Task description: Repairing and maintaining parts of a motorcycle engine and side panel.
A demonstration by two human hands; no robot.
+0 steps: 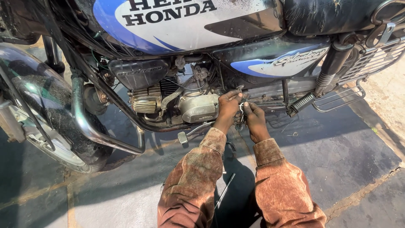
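Head view: left hand and right hand, arms outstretched, both grasping small metal parts beside the motorcycle engine.

White-and-blue label panels mark the fuel tank and side cover.

One motorcycle present; two hands at its engine; one thin rod on pavement.
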